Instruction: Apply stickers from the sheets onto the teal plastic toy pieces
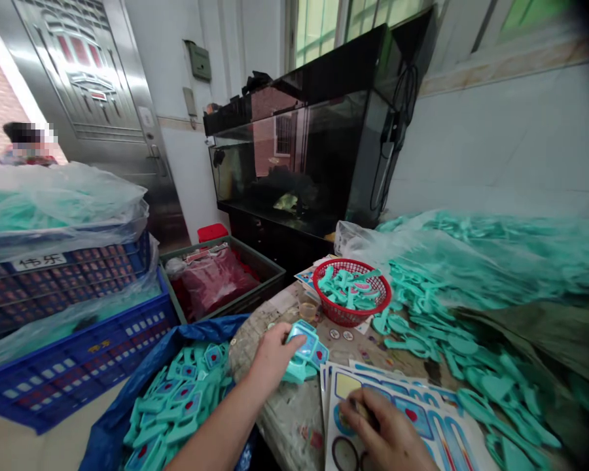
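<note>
The left hand (275, 356) is closed around a turquoise plastic piece (302, 347) with a printed sticker on its face, held just above the worn counter (279, 425) near its left edge. The right hand (385, 435) is pinching a small brownish item (360, 412), too hidden to identify, between its fingers (353, 407). It hovers close over a stack of printed sticker sheets (397, 418) at the counter's near edge.

Just left of the counter, a bin lined with a blue plastic bag (127, 425) is heaped with finished turquoise pieces (177, 409) showing red-heart stickers. To the right of the sheets, loose turquoise blanks (491, 386) are spread across the counter and onto an olive cloth (535, 340). Farther along, a clear plastic sheet (471, 261) covers more of them.

Near the far edge of the counter, a round red basket (331, 307) holds a pile of turquoise pieces, with a small plastic cup (308, 310) just beside it. Beyond the left side of the counter are a blue crate (63, 373) under clear plastic and a dark green tray (220, 294) holding a red bag. Behind them stand a dark aquarium (294, 150) and a steel door (88, 85), with another person (27, 158) in the far left distance.
</note>
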`<state>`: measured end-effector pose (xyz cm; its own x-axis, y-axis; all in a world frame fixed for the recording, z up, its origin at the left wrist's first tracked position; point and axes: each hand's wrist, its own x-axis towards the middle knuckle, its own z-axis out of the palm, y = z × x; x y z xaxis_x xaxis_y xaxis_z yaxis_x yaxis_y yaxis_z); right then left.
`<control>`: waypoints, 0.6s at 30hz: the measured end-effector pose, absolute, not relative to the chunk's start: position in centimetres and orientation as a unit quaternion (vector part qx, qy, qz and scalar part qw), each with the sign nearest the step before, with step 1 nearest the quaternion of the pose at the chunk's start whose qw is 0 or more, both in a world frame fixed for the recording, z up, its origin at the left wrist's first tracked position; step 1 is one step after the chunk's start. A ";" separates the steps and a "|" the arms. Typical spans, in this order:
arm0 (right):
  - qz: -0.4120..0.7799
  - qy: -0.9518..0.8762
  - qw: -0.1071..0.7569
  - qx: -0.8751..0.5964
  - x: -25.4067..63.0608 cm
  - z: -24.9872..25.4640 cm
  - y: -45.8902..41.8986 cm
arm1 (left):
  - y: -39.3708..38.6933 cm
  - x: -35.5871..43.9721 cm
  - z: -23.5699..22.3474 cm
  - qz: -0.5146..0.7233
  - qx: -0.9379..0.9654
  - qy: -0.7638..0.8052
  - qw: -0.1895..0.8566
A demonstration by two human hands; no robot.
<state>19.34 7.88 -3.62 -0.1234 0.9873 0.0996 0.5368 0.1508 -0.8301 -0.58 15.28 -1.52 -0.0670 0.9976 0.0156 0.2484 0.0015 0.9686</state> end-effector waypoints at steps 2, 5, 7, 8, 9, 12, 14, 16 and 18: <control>0.312 -0.668 0.367 -0.568 19.3 -3.9 10.0 | 16.6 0.0 -2.0 0.435 0.565 0.584 0.388; 0.317 -0.653 0.380 -0.574 19.4 -5.2 11.7 | 17.8 0.2 -2.9 0.421 0.578 0.603 0.353; 0.315 -0.648 0.382 -0.578 19.6 -5.8 12.0 | 18.1 0.1 -3.5 0.411 0.583 0.611 0.343; 0.312 -0.647 0.381 -0.581 19.7 -6.0 12.0 | 18.1 0.0 -3.7 0.404 0.587 0.613 0.342; 0.307 -0.648 0.379 -0.585 19.8 -6.1 11.9 | 18.1 0.0 -3.9 0.396 0.592 0.613 0.343; 0.283 -0.664 0.357 -0.593 20.1 -6.2 11.7 | 18.0 -0.1 -4.2 0.365 0.613 0.605 0.354; 0.262 -0.685 0.338 -0.591 20.1 -6.3 11.7 | 17.8 -0.2 -4.1 0.346 0.625 0.598 0.363; 0.240 -0.710 0.317 -0.581 20.2 -6.5 11.8 | 17.5 -0.1 -3.8 0.331 0.634 0.594 0.368; 0.227 -0.732 0.294 -0.571 20.5 -7.0 11.9 | 17.1 0.0 -3.5 0.323 0.637 0.597 0.366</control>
<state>20.52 11.87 -6.96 -0.1752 0.9695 0.1714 0.7026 0.2451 -0.6681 0.04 17.07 -3.47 0.0803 0.9964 -0.0262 0.5236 -0.0198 0.8517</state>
